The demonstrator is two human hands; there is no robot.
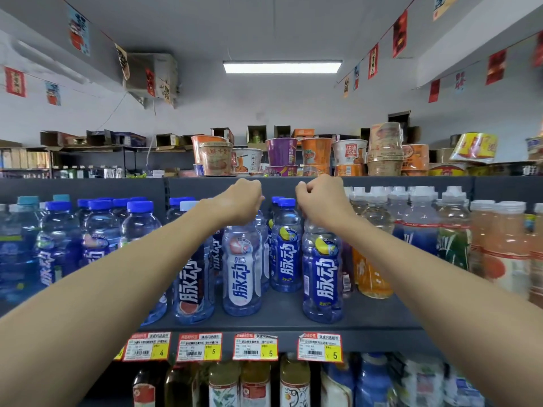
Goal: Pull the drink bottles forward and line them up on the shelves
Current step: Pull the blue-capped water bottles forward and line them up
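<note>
Blue drink bottles stand on a dark grey shelf (282, 314). My left hand (239, 201) grips the cap of a pale-labelled bottle (242, 268) near the shelf's front. My right hand (321, 201) grips the top of a dark-blue-labelled bottle (323, 274), also near the front edge. Both caps are hidden under my curled fingers. Between them, further back, stands another blue-capped bottle (286, 245). A red-labelled bottle (192, 283) stands partly behind my left forearm.
More blue bottles (100, 230) fill the shelf's left side; clear, orange and pink drinks (423, 224) crowd the right. Instant noodle cups (293, 157) sit on the shelf above. Price tags (255, 346) hang on the front edge, over a lower shelf of bottles (255, 383).
</note>
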